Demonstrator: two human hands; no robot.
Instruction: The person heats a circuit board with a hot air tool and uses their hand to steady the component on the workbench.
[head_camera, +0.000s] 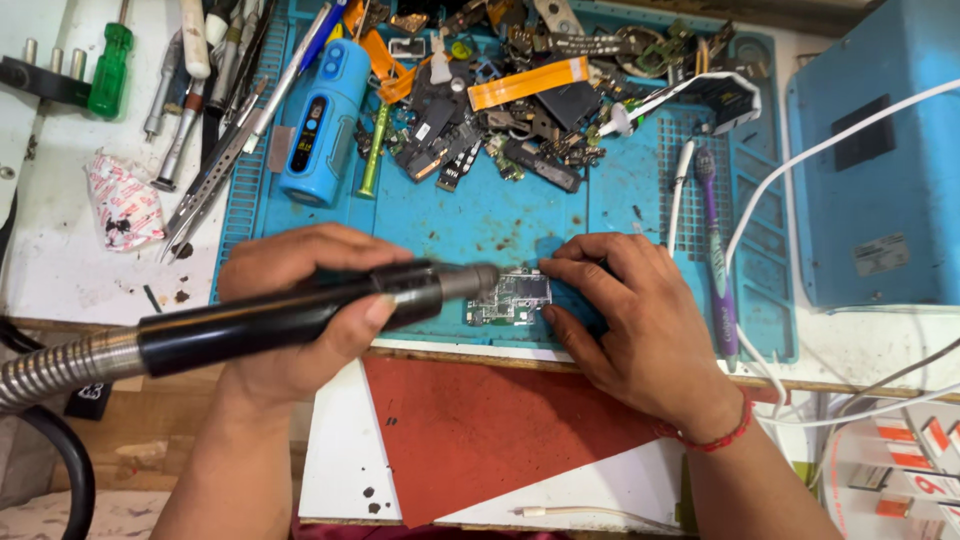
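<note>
Centre frame, lower half: the left hand (300, 310) is wrapped tight round a black cylindrical handpiece w/ grey metal tip (300, 315), fed by a ribbed steel flex hose (55, 365) running off lower left. The tool's long axis lies near horizontal, tipped slightly up to the right, nozzle pointing straight at a small green-and-silver phone circuit board (510, 298). The board lies flat on the blue silicone repair mat (480, 220), at the mat's near edge, just right of the nozzle; tip and board look touching or nearly so, can't tell which. The right hand (630, 320) pins the board from the right, fingertips pressed on its right edge, so it is the nearer hand. Upper frame: a heap of black and orange flex cables & phone parts (510, 100), a blue cylindrical gadget (322, 120), steel tweezers (215, 175), a green-handled screwdriver (110, 70). A purple toothbrush (715, 250) lies right of centre on the table.
</note>
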